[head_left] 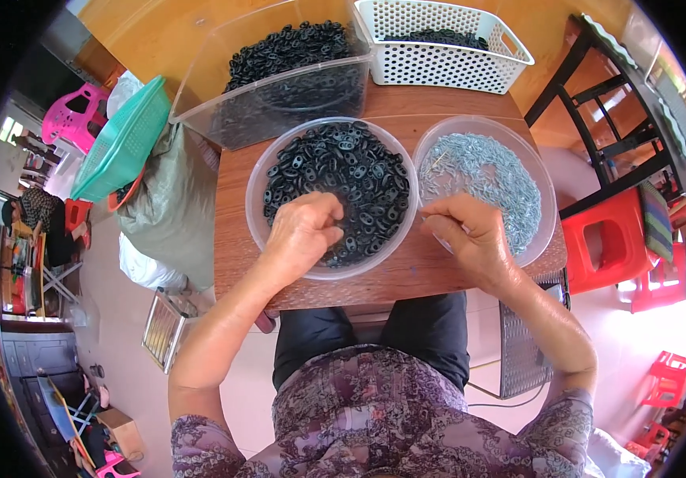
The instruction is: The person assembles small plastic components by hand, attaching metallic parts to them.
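Note:
Over the left part of a round clear tub [257, 239] full of black oval two-holed plastic pieces [343, 163], my left hand [301, 233] is closed, thumb against curled fingers. Whatever it holds is hidden. My right hand [474, 239] is at the near left rim of a second clear tub [548, 207], which holds small silvery-blue slender pieces [510, 187], perhaps metal. Its thumb and forefinger come together in a pinch beside the gap between the tubs; anything between them is too small to name.
Behind the tubs, a large clear bin [239, 119] and a white perforated basket [454, 72] hold more black pieces. A stuffed sack [171, 207] and green basket [124, 131] stand left of the wooden table [406, 288]. Red stools [609, 243] and a black frame [590, 119] are right.

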